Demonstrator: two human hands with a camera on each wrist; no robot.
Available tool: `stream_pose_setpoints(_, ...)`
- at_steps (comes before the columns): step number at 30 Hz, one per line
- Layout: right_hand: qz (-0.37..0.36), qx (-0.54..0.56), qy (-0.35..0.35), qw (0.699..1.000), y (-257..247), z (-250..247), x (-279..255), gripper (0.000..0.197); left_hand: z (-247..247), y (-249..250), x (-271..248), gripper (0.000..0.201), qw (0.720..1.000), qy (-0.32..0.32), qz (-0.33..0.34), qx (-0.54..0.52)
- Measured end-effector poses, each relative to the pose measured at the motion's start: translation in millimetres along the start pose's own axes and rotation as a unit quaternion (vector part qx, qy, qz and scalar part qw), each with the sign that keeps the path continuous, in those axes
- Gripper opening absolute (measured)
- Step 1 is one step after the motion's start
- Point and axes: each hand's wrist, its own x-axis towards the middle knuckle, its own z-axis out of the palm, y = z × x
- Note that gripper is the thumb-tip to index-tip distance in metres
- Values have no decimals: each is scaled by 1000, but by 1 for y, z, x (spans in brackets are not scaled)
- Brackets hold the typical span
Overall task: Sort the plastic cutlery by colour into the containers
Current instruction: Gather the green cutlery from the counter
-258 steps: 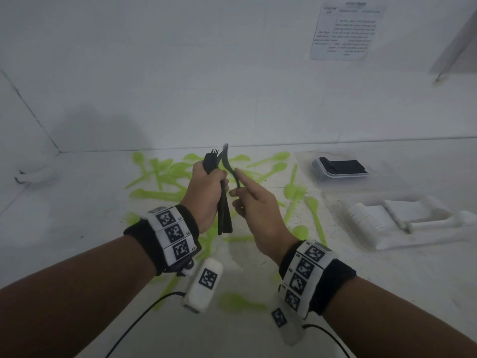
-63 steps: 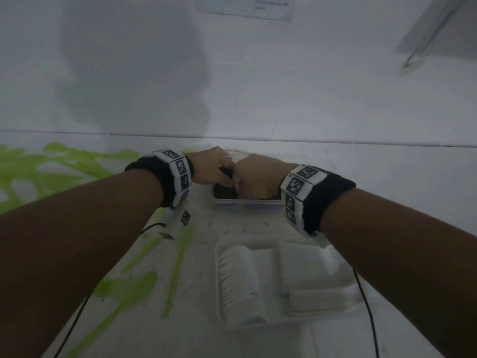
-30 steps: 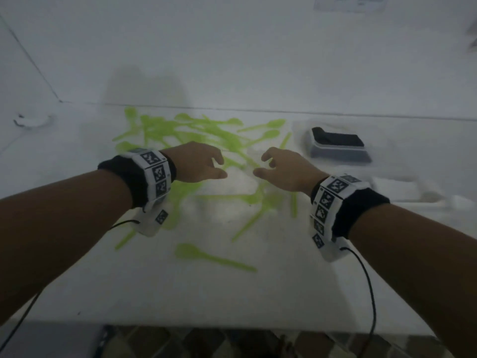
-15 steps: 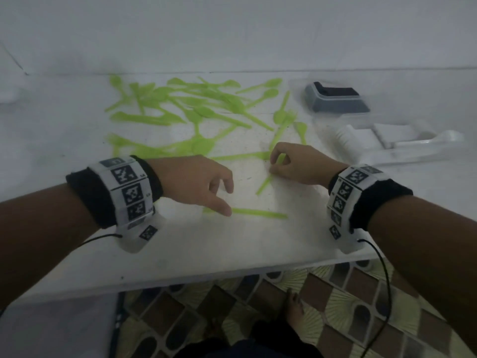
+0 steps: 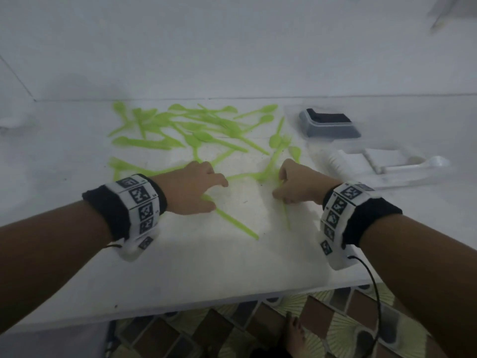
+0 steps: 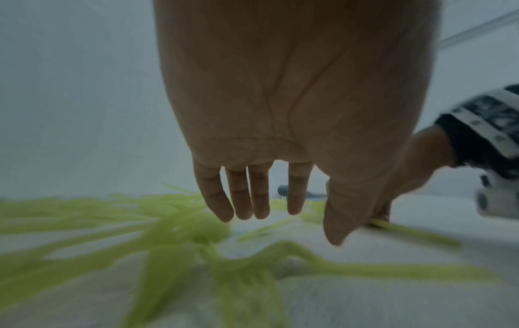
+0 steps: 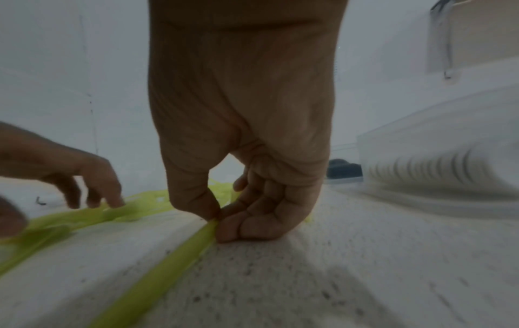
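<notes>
Several lime-green plastic pieces [image 5: 180, 130] lie scattered over the white table [image 5: 206, 267]. My right hand [image 5: 282, 197] pinches the handle of one green piece [image 5: 286, 215] between thumb and curled fingers, low on the table top; the right wrist view shows that pinch [image 7: 217, 218] on the green handle [image 7: 168, 266]. My left hand [image 5: 216, 195] hovers with straight, spread fingers [image 6: 244, 199] over another green piece [image 5: 237, 224] and holds nothing. At the back right, a clear container [image 5: 329, 130] holds black cutlery.
A white tray [image 5: 413, 177] with white cutlery stands right of my right hand, in front of the black container. The table's near edge [image 5: 232, 301] runs just below my wrists, with patterned floor tiles and a bare foot [image 5: 294, 332] beneath. A white wall [image 5: 232, 47] rises behind.
Both hands have come back from the black container to the green pile. Over the last half second the right hand closed thumb and fingers on a green handle; the left hand stayed spread above its piece.
</notes>
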Motion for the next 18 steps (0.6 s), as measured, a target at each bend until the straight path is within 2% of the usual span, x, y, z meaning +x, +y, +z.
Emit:
stream_pose_setpoints(2, 10, 44, 15, 999, 5, 1, -2, 42, -6, 10, 16, 49, 1000, 18, -1, -7)
stream_pose_setpoints(6, 48, 109, 33, 992, 12, 1, -4, 54, -14, 30, 58, 48, 997, 58, 11, 51)
stream_pose_setpoints(8, 54, 98, 33, 993, 12, 0, -5, 48, -16, 37, 77, 45, 996, 47, 4, 80)
stream_pose_setpoints(13, 50, 97, 29, 994, 10, 0, -2, 40, -12, 35, 91, 15, 996, 30, 7, 81)
stream_pose_setpoints(16, 48, 145, 112, 982, 19, -1, -1, 40, -12, 20, 87, 11, 998, 24, 5, 52)
stream_pose_setpoints(18, 57, 200, 173, 963, 25, -4, 0, 31, -18, 10, 87, 14, 1000, 16, 0, 24)
